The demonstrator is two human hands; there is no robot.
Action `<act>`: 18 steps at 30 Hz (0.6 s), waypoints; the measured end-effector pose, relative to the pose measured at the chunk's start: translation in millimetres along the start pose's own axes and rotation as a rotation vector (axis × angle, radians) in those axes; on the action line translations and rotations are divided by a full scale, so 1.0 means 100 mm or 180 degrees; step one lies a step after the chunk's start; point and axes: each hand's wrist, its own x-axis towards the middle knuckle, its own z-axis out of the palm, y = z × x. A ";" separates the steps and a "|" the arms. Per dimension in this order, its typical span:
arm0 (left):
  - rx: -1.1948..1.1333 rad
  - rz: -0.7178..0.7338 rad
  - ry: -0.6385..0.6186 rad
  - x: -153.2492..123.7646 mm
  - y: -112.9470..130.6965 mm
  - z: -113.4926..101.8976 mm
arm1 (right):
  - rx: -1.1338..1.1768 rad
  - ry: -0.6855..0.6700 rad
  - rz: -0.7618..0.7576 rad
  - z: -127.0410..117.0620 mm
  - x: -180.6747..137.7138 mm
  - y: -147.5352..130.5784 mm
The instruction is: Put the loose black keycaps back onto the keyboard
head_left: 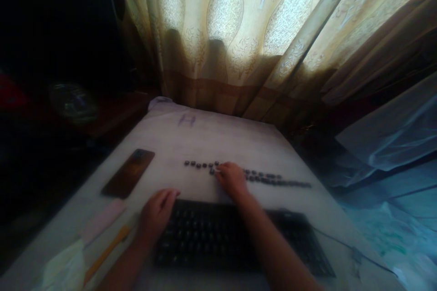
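Note:
A black keyboard (211, 236) lies near the table's front edge, with my right forearm across it. My left hand (157, 213) rests by its upper left corner, fingers curled together; a small dark spot shows at the fingertips, too blurred to name. Beyond the keyboard, small black keycaps (198, 165) are laid out in two uneven rows. My right hand (232, 178) reaches over the keyboard into these rows, its fingers pinched at a keycap (212, 171) toward the left of the nearer row. That hand hides part of both rows.
A dark phone (129, 173) lies on the pale-covered table (218, 134) at left. Closer in are a pink object (102, 222), an orange-handled tool (106, 253) and a pale cloth or paper (64, 267). The keyboard's cable (341, 242) runs right. Patterned curtains (235, 32) hang behind.

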 end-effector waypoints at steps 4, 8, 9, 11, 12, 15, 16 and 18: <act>-0.0011 0.0061 0.0001 0.00 0.01 0.01 | -0.0194 -0.0049 -0.0006 0.04 0.10 -0.03; 0.0003 0.0088 0.0007 0.00 0.03 0.00 | -0.0370 -0.0172 -0.0088 0.07 0.14 -0.07; 0.0010 0.0092 0.0006 0.00 0.03 0.00 | -0.0403 -0.0179 -0.0099 0.08 0.14 -0.08; 0.0017 0.0108 -0.0002 -0.01 0.04 0.00 | -0.0463 -0.0161 -0.0129 0.10 0.14 -0.09; 0.0018 0.0118 -0.0010 0.00 0.04 0.00 | -0.0492 -0.0145 -0.0156 0.11 0.13 -0.10; 0.0024 0.0143 -0.0026 0.00 0.05 0.00 | -0.0564 -0.0081 -0.0226 0.15 0.13 -0.12; 0.0029 0.0147 -0.0023 0.00 0.05 0.00 | -0.0578 -0.0066 -0.0237 0.15 0.12 -0.12; 0.0036 0.0157 -0.0024 0.00 0.06 0.00 | -0.0595 -0.0050 -0.0239 0.15 0.11 -0.13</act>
